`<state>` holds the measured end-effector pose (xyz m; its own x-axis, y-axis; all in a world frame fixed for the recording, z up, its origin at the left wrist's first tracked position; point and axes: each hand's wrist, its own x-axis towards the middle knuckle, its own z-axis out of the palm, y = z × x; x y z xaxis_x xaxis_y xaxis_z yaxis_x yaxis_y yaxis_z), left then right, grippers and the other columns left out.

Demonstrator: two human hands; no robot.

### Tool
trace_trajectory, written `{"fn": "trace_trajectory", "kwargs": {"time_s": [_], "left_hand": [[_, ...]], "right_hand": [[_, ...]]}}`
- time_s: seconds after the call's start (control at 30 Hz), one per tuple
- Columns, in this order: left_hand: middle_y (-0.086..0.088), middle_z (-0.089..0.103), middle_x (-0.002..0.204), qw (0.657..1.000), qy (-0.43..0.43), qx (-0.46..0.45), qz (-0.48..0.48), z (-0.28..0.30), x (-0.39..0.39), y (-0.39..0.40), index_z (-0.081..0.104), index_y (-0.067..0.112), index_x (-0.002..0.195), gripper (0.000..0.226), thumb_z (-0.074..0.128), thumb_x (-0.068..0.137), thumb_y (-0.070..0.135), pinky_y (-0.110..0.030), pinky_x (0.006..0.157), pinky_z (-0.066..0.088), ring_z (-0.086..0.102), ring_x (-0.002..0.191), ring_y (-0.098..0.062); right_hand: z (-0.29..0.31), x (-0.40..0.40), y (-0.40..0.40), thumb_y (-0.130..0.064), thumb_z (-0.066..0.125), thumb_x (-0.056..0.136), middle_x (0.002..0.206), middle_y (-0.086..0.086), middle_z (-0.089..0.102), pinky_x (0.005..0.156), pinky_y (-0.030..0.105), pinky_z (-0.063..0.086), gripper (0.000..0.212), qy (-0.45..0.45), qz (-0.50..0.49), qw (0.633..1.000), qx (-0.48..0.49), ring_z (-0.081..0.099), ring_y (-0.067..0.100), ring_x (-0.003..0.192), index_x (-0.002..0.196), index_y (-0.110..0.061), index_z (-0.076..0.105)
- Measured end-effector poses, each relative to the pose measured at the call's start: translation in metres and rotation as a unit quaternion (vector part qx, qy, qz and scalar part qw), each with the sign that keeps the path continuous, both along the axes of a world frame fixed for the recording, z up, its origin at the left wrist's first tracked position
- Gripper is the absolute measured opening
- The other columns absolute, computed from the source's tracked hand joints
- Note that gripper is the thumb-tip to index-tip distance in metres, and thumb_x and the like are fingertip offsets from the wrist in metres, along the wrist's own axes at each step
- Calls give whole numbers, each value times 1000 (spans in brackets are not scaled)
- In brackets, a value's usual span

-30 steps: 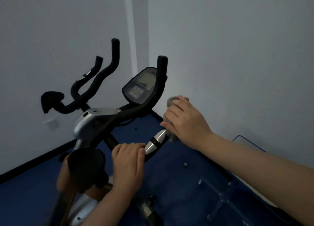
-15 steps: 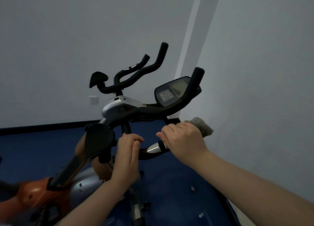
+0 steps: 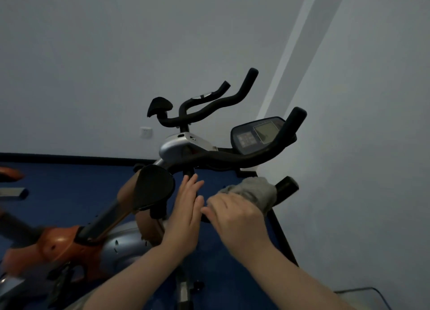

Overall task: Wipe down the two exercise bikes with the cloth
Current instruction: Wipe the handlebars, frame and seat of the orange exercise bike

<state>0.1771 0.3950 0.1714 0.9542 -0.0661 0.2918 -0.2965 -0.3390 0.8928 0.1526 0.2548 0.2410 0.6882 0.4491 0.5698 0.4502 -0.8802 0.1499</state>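
The near exercise bike (image 3: 181, 146) has black handlebars, a silver housing and a console (image 3: 256, 135). My right hand (image 3: 235, 219) grips the grey cloth (image 3: 253, 192), which is wrapped over the near right handlebar grip (image 3: 287, 186). My left hand (image 3: 186, 212) has its fingers straight and rests against the handlebar stem, just left of my right hand. A black elbow pad (image 3: 153, 188) sits left of my left hand. A second set of handlebars (image 3: 209, 107) rises behind, by the wall. Orange and silver bike body (image 3: 69, 244) lies at lower left.
White walls meet in a corner behind the bikes, with a wall socket (image 3: 146, 132) on the left wall. The floor (image 3: 69, 188) is blue with a dark skirting. A dark frame edge (image 3: 363, 291) shows at lower right. Orange and grey parts (image 3: 11, 174) sit at the far left.
The view has swung left and up. My right hand has slid the cloth further out along the handlebar grip. My left hand has let go of the bar and straightened its fingers.
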Motion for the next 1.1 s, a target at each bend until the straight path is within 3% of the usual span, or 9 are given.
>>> {"fn": "trace_trajectory", "kwargs": {"time_s": [0.1,0.2,0.43,0.57,0.7,0.77,0.87,1.0,1.1], "left_hand": [[24,14,157,1000,6,-5,-22,3,-3,6,30,33,146,46,26,101,40,-16,116,6,1,145,10],[25,12,158,999,22,14,-33,9,-5,10,30,35,146,45,28,102,40,-14,116,5,0,144,12],[22,41,146,995,-92,21,-11,53,-18,39,51,32,133,51,50,96,-2,-26,115,30,30,140,6],[38,42,134,990,-118,53,52,70,5,80,54,36,127,38,41,98,15,-17,113,30,33,133,12],[7,38,152,984,-37,145,94,57,37,99,50,20,138,39,43,100,21,-43,120,22,24,145,-11],[3,32,154,987,8,126,95,49,46,99,45,19,142,41,44,101,21,-43,121,17,19,146,-15],[5,40,147,994,39,50,85,37,45,98,45,25,138,37,44,101,21,-44,119,22,28,140,-14],[16,48,122,995,69,-10,65,31,43,99,45,37,124,30,46,100,20,-43,110,36,41,122,-7],[13,48,122,996,74,-13,56,30,45,99,47,31,128,30,47,100,20,-42,108,38,43,121,-7]], "right_hand": [[22,6,-12,-51,36,100,104,-2,69,93,41,51,48,81,4,995,61,61,15,99,106,-14,67],[24,1,-35,-50,22,103,119,-2,67,118,52,15,58,80,-70,994,-4,51,17,127,103,-17,70],[19,-7,16,-51,24,97,92,-7,67,100,38,41,51,194,-66,978,-43,60,17,91,101,-24,66],[37,2,-18,-62,27,95,143,-28,35,119,30,-2,58,378,-6,925,-46,25,-7,136,149,-40,24],[22,10,36,-53,48,96,108,-1,67,85,38,46,45,268,-97,946,-155,63,20,96,128,-22,56],[16,23,71,-52,43,98,85,2,68,61,32,42,40,248,-152,952,-100,65,22,73,106,-17,59],[2,28,82,-53,22,102,85,-1,67,65,32,38,47,274,-245,929,-51,64,19,75,103,-17,52],[-5,11,82,-54,61,87,59,-1,62,82,42,51,39,207,-258,942,-61,61,20,58,82,-16,61],[0,37,81,-47,34,102,98,6,66,71,34,38,41,288,-249,922,-68,64,25,86,121,-15,49]]}}
